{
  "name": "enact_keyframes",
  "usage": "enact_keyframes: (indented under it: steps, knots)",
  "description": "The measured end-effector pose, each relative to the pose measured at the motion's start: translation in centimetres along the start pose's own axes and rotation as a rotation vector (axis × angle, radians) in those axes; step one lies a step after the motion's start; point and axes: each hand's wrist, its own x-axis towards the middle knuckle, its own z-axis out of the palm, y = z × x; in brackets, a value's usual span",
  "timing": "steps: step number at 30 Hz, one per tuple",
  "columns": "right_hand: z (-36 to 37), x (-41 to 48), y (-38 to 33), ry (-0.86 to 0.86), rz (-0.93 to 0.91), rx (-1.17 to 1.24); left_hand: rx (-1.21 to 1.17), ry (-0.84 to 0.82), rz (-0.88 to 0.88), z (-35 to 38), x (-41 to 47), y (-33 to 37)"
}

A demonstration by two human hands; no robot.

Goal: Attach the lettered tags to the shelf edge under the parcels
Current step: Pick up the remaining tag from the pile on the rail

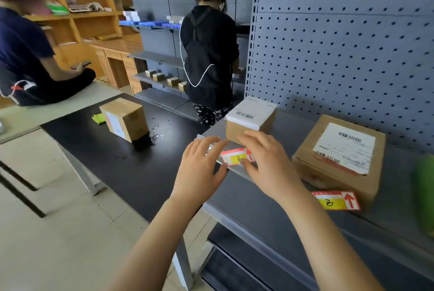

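Left hand (199, 168), right hand (267, 161) at tag (236, 157)

Legible markings: two lettered tags; parcel labels not readable.
Tag one (237, 156), at the shelf edge (225, 214) below the small parcel (239, 131), bears a handwritten "A" on a yellow field, with part of a red arrow. Tag two (335, 200), below the large parcel (307, 163), bears a handwritten "B" on yellow beside a red upward arrow. Both parcels' white labels carry barcodes; their print is too small to read.
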Motion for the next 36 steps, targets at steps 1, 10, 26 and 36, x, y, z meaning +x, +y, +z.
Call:
enact_keyframes:
  steps: [1,10,26,36]
  knots:
    - [0.6,0.4,0.3,-0.007,-0.004,-0.006,-0.008,-0.011,0.012,0.6,0.4,-0.5]
    - [2.1,2.3,1.6,-0.013,-0.002,-0.178,-0.196,-0.034,0.143,4.3,2.5,-4.3]
    - [4.2,0.2,-2.1,0.3,0.437,0.06,-0.587,-0.129,0.567,6.7,5.7,-8.7]
    - [6.1,0.1,-4.1,0.318,0.52,-0.33,-0.641,-0.163,0.705,8.5,5.5,-10.5]
